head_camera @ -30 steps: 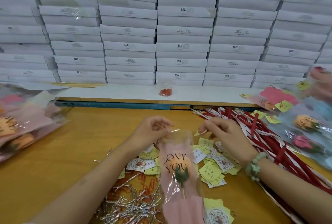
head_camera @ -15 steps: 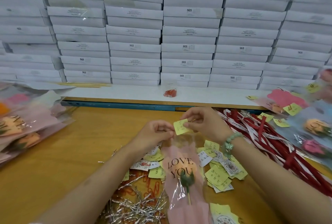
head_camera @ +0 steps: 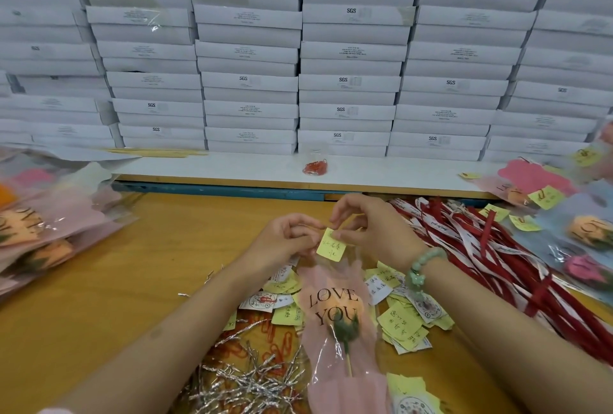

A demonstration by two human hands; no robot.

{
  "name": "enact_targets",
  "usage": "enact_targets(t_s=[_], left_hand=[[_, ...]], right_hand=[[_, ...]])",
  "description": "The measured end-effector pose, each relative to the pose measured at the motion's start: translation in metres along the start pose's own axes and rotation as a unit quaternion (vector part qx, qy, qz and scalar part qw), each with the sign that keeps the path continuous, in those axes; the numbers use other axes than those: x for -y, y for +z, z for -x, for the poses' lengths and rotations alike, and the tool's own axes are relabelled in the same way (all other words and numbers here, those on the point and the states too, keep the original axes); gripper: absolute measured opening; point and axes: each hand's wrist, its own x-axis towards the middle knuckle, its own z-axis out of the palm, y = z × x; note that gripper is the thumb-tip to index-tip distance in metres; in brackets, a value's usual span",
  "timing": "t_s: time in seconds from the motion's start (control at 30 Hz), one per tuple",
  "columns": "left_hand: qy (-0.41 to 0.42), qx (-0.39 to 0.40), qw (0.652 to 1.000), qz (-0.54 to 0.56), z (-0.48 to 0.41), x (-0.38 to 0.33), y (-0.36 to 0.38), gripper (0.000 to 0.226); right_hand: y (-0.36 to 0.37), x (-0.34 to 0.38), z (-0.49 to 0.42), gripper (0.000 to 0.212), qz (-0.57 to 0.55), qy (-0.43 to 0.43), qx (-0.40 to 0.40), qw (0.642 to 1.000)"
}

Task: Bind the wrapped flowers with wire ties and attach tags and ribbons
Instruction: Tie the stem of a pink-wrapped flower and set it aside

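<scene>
A wrapped flower (head_camera: 338, 314) in pink paper and clear film printed LOVE YOU lies on the wooden table (head_camera: 99, 297), its top pointing away from me. My left hand (head_camera: 285, 241) pinches the top edge of the wrap. My right hand (head_camera: 368, 231) pinches a small yellow tag (head_camera: 331, 245) at that same top edge, fingertips of both hands nearly touching. Silver wire ties (head_camera: 245, 380) are heaped near the front, left of the stem. Red and white ribbons (head_camera: 497, 257) spread out to the right.
Loose yellow and white tags (head_camera: 401, 324) and red paper clips (head_camera: 282, 352) are strewn around the flower. Wrapped flowers pile at the left (head_camera: 43, 231) and at the right (head_camera: 577, 234). A wall of white boxes (head_camera: 298, 58) stands behind a shelf holding a small bag of red clips (head_camera: 314, 166).
My right hand has brought the yellow tag from beside the wrap onto its top edge, and the tag now hangs lower against the film. My left hand kept its pinch on the wrap.
</scene>
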Motion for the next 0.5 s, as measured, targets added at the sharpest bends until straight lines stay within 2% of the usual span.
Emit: enact_targets(t_s=[0.17, 0.33, 0.5], left_hand=[[0.000, 0.000, 1.000, -0.008, 0.000, 0.001, -0.001, 0.017], [0.001, 0.013, 1.000, -0.014, 0.001, -0.002, 0.001, 0.030], [0.002, 0.017, 1.000, -0.021, 0.003, -0.003, 0.001, 0.030]], right_hand=[[0.009, 0.000, 0.003, 0.017, 0.026, -0.037, -0.028, 0.999], [0.015, 0.002, 0.006, 0.021, 0.018, -0.069, -0.034, 0.997], [0.017, 0.002, 0.006, 0.016, 0.106, -0.096, -0.033, 0.989]])
